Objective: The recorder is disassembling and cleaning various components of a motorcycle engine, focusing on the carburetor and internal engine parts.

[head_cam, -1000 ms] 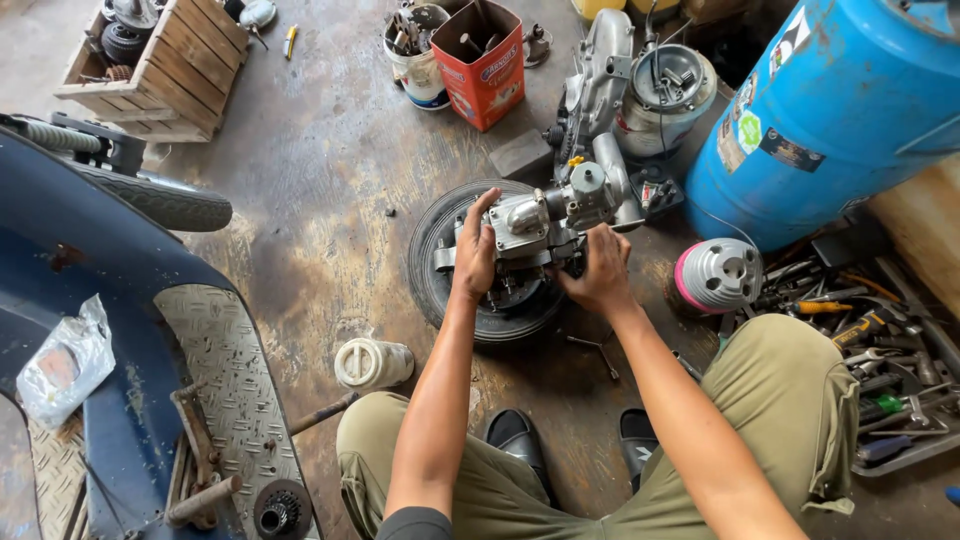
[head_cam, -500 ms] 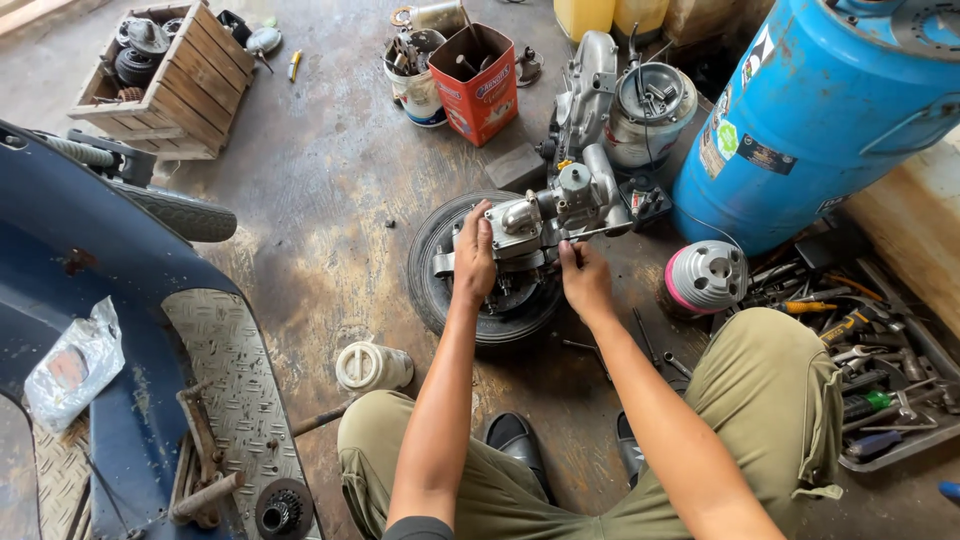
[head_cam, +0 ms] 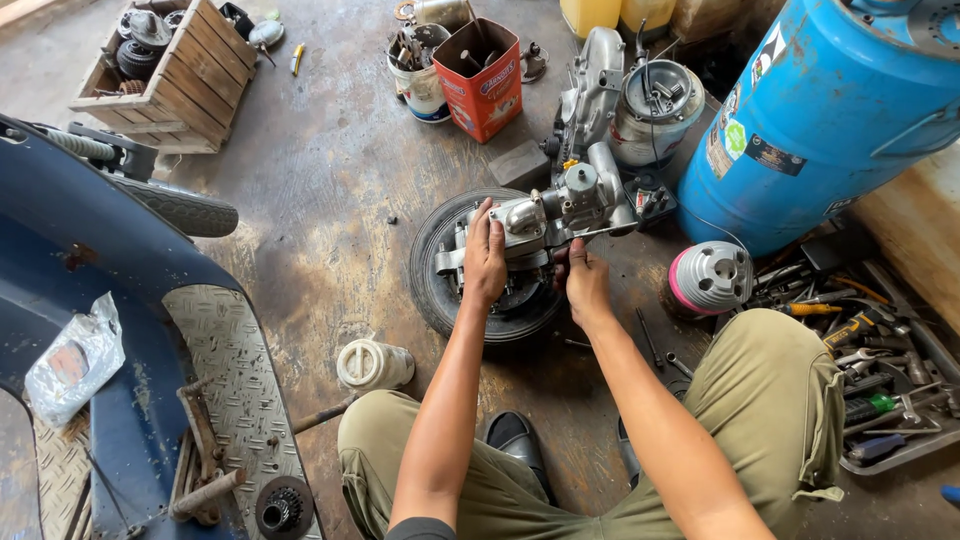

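Metal engine (head_cam: 545, 225) partly hidden under both hands' fingers (head_cam: 487, 225).

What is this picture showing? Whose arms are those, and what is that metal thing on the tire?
The camera sits on a person's head and looks down, so those arms are their own. They crouch on a workshop floor. The left hand rests on a small metal engine that sits on a tire lying flat. The right hand grips the engine's side. Nearby are a blue barrel, a red box, a tray of tools and a blue scooter.
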